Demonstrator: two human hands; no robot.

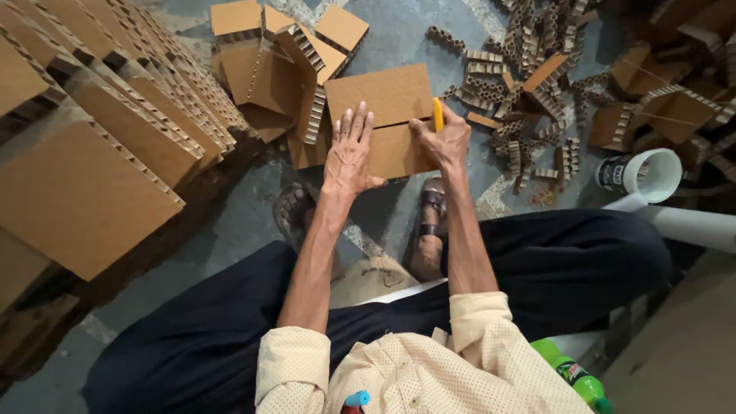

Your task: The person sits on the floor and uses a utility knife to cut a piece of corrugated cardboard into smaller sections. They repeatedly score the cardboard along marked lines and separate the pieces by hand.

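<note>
Head view: grey concrete floor (399, 34), cardboard offcuts (529, 84) scattered.

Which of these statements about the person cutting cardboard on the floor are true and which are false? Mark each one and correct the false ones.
1. The right hand grips a yellow cutter. True.
2. The left hand is lifted clear of the cardboard sheet. False: it lies flat on the sheet, fingers spread.
3. Cut honeycomb strips lie scattered to the right of the sheet. True.
4. The stack of cardboard panels stands on the right. False: it stands on the left.
5. A green bottle lies at the lower right. True.
6. The person is barefoot. False: sandals are on the feet.
</note>
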